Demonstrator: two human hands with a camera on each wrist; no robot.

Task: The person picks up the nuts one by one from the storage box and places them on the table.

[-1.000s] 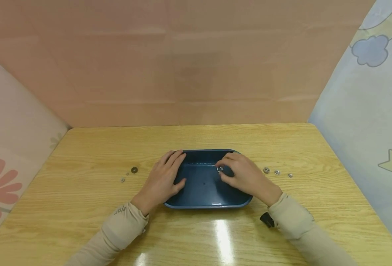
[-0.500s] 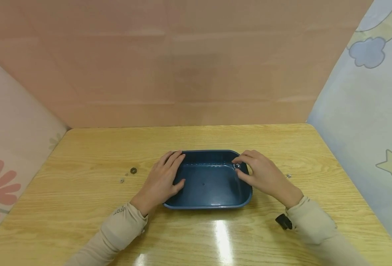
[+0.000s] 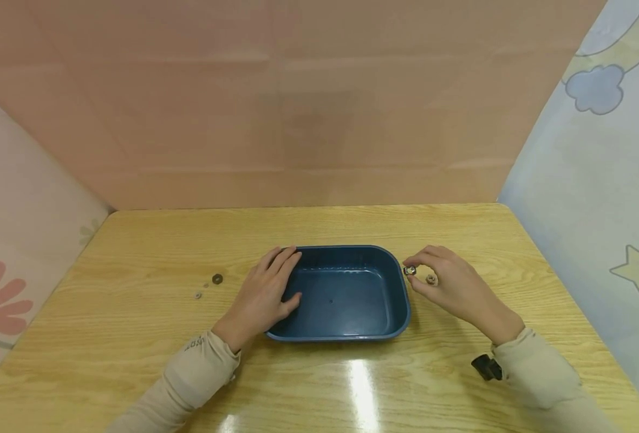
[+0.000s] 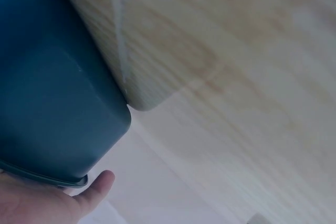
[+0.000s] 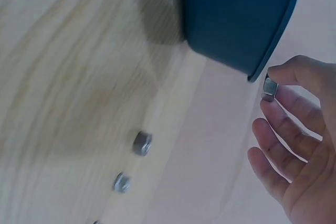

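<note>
My right hand [image 3: 455,288] pinches a silver hex nut [image 3: 410,270] between thumb and fingers, just outside the right rim of a dark blue plastic tray [image 3: 406,300]. In the right wrist view, the pinched nut [image 5: 270,88] is close to the tray's rim [image 5: 252,78]. Another nut [image 3: 431,279] is visible on the table behind the fingers. My left hand [image 3: 262,294] rests over the tray's left rim, fingers and thumb spread and fairly straight. The left wrist view has the tray's outer wall [image 4: 63,93] above part of that hand [image 4: 47,203].
A dark nut [image 3: 218,279] and two smaller rings or nuts lie left of the tray on the wooden table [image 3: 162,343]. Silver nuts [image 5: 142,143] stand in a row to its right. A black device [image 3: 486,367] sits at the right cuff. Walls surround the table.
My right hand has carried the nut rightward, from above the tray's inside to just beyond its right rim. My left hand and the tray have stayed nearly still.
</note>
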